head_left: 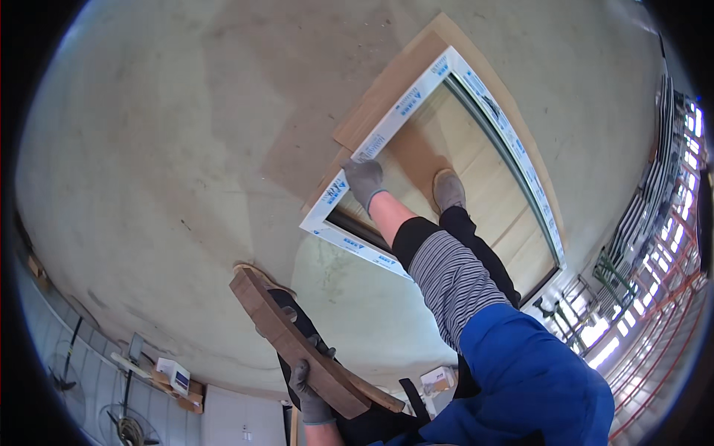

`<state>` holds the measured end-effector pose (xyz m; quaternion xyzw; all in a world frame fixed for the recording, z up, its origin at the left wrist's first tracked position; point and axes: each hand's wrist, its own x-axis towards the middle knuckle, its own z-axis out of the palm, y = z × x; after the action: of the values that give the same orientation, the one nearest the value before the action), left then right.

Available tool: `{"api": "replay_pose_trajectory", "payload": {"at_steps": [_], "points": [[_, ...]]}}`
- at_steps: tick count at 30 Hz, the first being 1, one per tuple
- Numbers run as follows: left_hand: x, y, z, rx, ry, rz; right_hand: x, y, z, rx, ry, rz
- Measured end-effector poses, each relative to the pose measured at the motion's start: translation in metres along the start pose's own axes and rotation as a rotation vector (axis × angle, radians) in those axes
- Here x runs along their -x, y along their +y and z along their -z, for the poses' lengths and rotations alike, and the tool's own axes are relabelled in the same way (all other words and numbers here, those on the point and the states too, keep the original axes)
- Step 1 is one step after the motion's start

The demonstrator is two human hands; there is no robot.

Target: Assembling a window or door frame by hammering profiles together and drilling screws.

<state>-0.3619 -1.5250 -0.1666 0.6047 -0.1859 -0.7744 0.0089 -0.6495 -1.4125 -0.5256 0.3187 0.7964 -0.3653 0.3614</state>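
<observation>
My right hand [364, 181], in a grey glove, is closed around the left bar of a white window frame [424, 85]. The frame wears protective film with blue print and has a dark inner edge along its curved-looking far side. Low on the left, my gloved left hand [311, 398] grips a long brown wooden block [297, 342], held at a slant above my left leg. Part of that hand is hidden by the wood. A second, thinner wooden piece [375, 390] shows along the block's lower right edge.
Cardboard [439, 37] lies under the frame on the concrete floor [186, 149]. My right shoe [448, 189] stands inside the frame's opening; my left shoe [264, 277] is beside the block. Metal racks [647, 215] line the right, with fans [130, 427] and boxes [175, 375] at lower left.
</observation>
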Motion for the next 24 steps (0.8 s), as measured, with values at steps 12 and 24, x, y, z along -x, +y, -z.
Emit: {"api": "replay_pose_trajectory", "payload": {"at_steps": [12, 24], "points": [[0.000, -0.045, 0.029, -0.115, -0.066, 0.079, -0.021, -0.009, 0.036, -0.044, -0.056, 0.000], [0.129, -0.072, -0.113, -0.200, -0.167, 0.111, 0.274, 0.047, 0.273, 0.106, -1.479, -0.032]]}}
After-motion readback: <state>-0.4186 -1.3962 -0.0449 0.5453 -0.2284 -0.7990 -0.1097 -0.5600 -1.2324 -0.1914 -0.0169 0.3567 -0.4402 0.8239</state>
